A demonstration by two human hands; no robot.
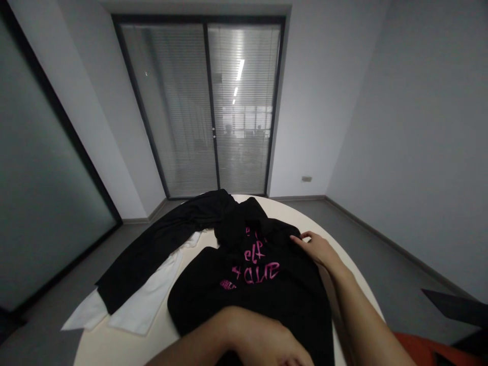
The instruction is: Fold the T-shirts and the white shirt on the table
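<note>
A black sweatshirt [293,295] with pink lettering is spread over a round, pale table [354,272], its print upside down to me. My right hand [318,250] rests at its upper right edge, thumb and finger stretched over the cloth with a gap between their tips. Low in the picture, my left hand [267,338] is over the near part of the sweatshirt. Its fingers curl inward and are partly cut off by the frame, so what they hold is hidden.
On the table's left lie a black garment piece [152,254] like a sleeve or trouser leg and white cloth [148,300], hanging past the edge. Behind stand glazed doors with blinds [244,152]. Something orange [427,348] shows at lower right, below a dark object [453,306].
</note>
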